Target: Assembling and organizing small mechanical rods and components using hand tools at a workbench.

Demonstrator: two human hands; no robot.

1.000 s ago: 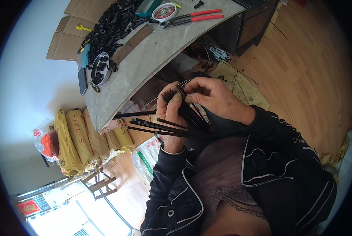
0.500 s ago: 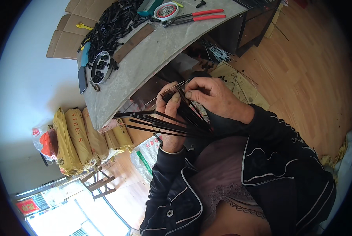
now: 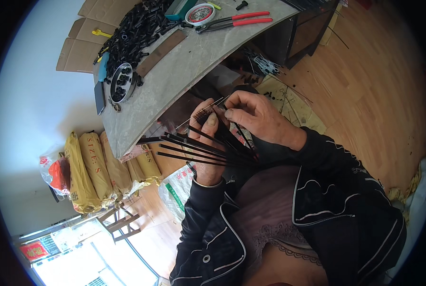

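Note:
My left hand (image 3: pixel 206 125) is wrapped round a bundle of slim black rods (image 3: pixel 194 148), which look like umbrella ribs. Their long ends fan out to the left past the wrist, and the other part slants down toward my lap. Close-set narrow tips (image 3: pixel 202 116) show between my left thumb and fingers. A thin pale metal wire or rod (image 3: pixel 186 123) runs slantwise behind these fingers. Beside the bundle, my right hand (image 3: pixel 258 117) is closed, thumb against forefinger, on one thin dark rod (image 3: pixel 242 135). The exact pinch point is partly hidden by the fingers.
Ahead is a grey table (image 3: pixel 175 71) with a pile of black plastic parts (image 3: pixel 136 33), a round tin (image 3: pixel 122 82), a small dish (image 3: pixel 200 15) and red-handled pliers (image 3: pixel 241 20). Yellow sacks (image 3: pixel 95 167) and a wooden stool (image 3: pixel 120 223) stand left; cardboard (image 3: pixel 294 107) lies below.
The fanned rods have shifted slightly in my left hand. My right fingers have tilted a little, and the rod at them now stands farther apart from the bundle.

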